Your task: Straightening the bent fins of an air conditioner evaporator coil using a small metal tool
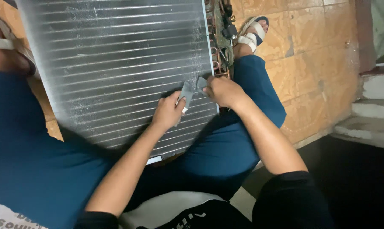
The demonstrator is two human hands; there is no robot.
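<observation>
Strip of grey tape (187, 92), frame centre, lies tilted on a finned condenser coil (115, 63); left hand (168, 112) pinches its lower end, right hand (224, 91) its upper end, both touching near the coil's right edge beside copper tubing (217, 59).

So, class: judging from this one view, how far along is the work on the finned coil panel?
Done: nothing can be confirmed; dusty pale streaks cover much of the finned coil panel. In hand: the left hand and right hand each press a small grey piece against the fins near the right edge, beside the copper tube bends. Left: the rest of the dusty fin surface.
</observation>
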